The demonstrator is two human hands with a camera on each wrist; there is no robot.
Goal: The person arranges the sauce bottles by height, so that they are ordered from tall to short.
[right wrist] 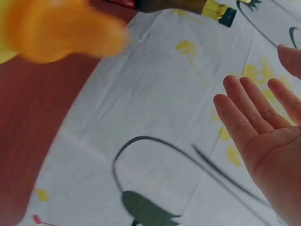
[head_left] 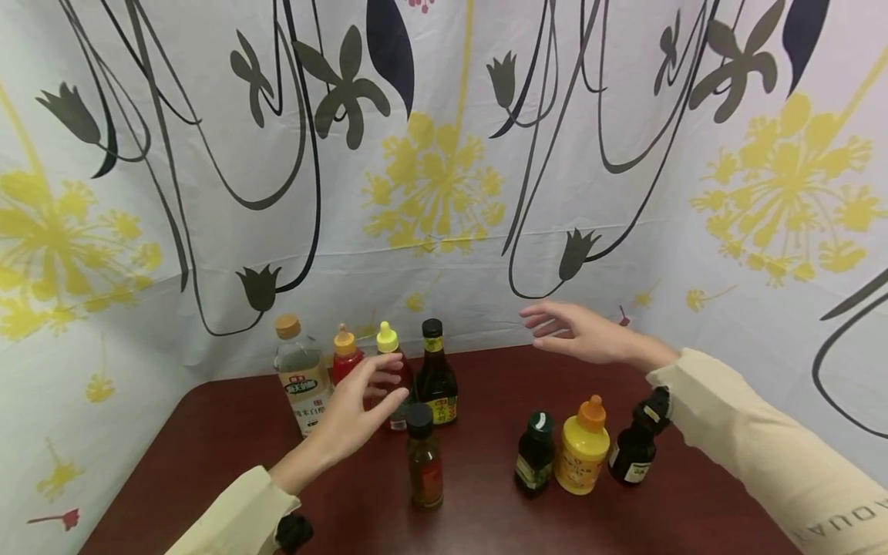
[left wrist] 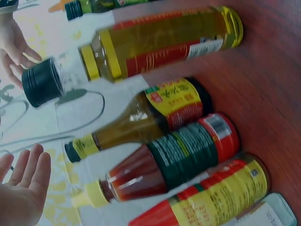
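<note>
Left grip (head_left: 355,410), fingers apart, hovers near a bottle (head_left: 425,469) of golden liquid (left wrist: 160,36), right grip (head_left: 581,331) raised and likewise apart.

"白醋" on clear bottle (head_left: 304,381), "AQUA" on sleeve (head_left: 770,443)

My dark red table (head_left: 222,443) carries upright bottles: far left to centre, a white vinegar bottle (head_left: 304,389), red squeeze bottle (head_left: 346,364), yellow-nozzled sauce bottle (left wrist: 183,153) and yellow-necked dark bottle (head_left: 437,381); nearer me, a black-capped oil bottle (head_left: 426,466); right, a green-capped bottle (head_left: 535,459), yellow squeeze bottle (head_left: 583,455) and black bottle (head_left: 633,455).
</note>
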